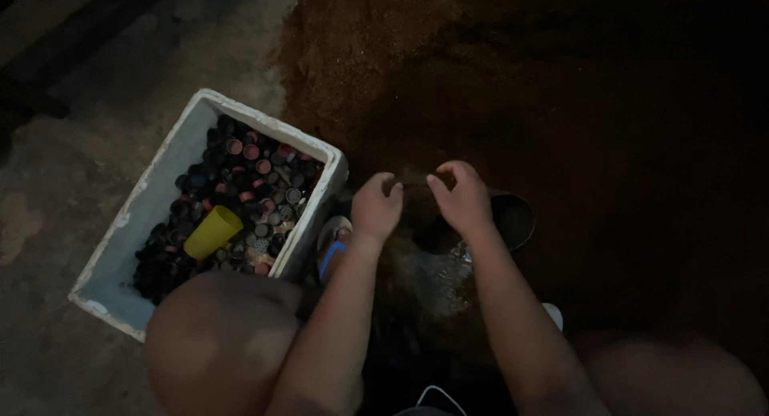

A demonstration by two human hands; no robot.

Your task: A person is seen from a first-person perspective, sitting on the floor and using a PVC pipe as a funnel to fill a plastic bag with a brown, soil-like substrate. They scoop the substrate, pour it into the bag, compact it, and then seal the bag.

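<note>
Between both hands, L point(376, 208) & R point(463, 198), pinched clear bag point(436, 264) hangs below.

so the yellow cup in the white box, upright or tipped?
Tipped: the yellow cup lies on its side atop the bottle caps in the white foam box.

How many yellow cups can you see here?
1. A single yellow cup lies on its side on the dark bottle caps inside the white foam box, left of both hands. Others could be buried under the caps.
</note>
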